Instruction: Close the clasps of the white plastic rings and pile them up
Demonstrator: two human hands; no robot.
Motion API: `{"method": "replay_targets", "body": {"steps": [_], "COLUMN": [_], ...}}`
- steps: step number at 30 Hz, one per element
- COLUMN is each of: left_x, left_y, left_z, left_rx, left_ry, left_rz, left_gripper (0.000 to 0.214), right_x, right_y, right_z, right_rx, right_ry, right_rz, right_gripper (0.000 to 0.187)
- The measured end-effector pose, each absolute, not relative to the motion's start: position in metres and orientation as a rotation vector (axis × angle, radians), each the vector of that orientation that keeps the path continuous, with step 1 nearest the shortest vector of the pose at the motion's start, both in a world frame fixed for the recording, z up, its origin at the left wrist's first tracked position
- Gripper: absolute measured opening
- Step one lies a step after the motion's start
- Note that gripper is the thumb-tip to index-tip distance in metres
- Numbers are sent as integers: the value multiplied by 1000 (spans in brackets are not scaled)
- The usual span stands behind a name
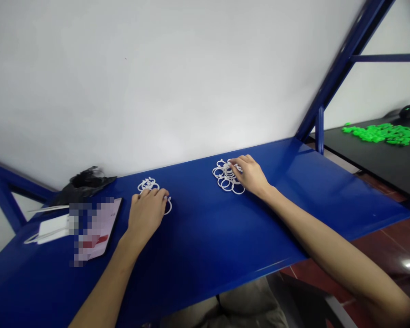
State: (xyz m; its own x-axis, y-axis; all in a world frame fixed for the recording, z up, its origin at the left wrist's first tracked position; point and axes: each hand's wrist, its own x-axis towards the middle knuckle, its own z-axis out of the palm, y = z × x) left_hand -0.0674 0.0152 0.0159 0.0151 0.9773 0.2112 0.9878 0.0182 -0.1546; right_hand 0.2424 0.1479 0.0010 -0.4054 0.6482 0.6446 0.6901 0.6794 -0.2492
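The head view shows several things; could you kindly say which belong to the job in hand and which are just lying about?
Seemingly part of the job:
smaller pile of white rings, at the left hand
larger pile of white rings, at the right hand

Apparently just lying about:
black plastic bag
flat pinkish device
white block
green pieces on the black table

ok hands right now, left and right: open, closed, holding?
Left hand: fingers bent, by a white ring; can't tell if it's gripped.
Right hand: fingers at the ring pile; grip can't be told.
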Motion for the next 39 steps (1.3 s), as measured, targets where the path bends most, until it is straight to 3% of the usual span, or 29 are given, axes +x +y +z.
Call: {"method": "replay_targets", "body": {"steps": [5, 11, 20, 39], "left_x": [-50, -16, -5, -6], "left_y": [17, 6, 2, 1], "left_z": [14, 15, 7, 5], "left_rx": [-2087, -2325, -2530, -2682], "left_ry": [-1945, -2038, -2134, -1685], "left_rz": [-499, -1230, -1656, -1378], "left_gripper": [16, 15, 24, 21], "right_x": [231, 208, 201, 201], "right_y": [123, 81, 69, 60], "right_z": [11, 11, 8, 12], "right_rx": [-866, -580, -670, -408], "right_ry": [-2176, -2399, -2393, -2629], "right_rz": [4, 436, 748, 287], "right_gripper": [26, 29, 18, 27]}}
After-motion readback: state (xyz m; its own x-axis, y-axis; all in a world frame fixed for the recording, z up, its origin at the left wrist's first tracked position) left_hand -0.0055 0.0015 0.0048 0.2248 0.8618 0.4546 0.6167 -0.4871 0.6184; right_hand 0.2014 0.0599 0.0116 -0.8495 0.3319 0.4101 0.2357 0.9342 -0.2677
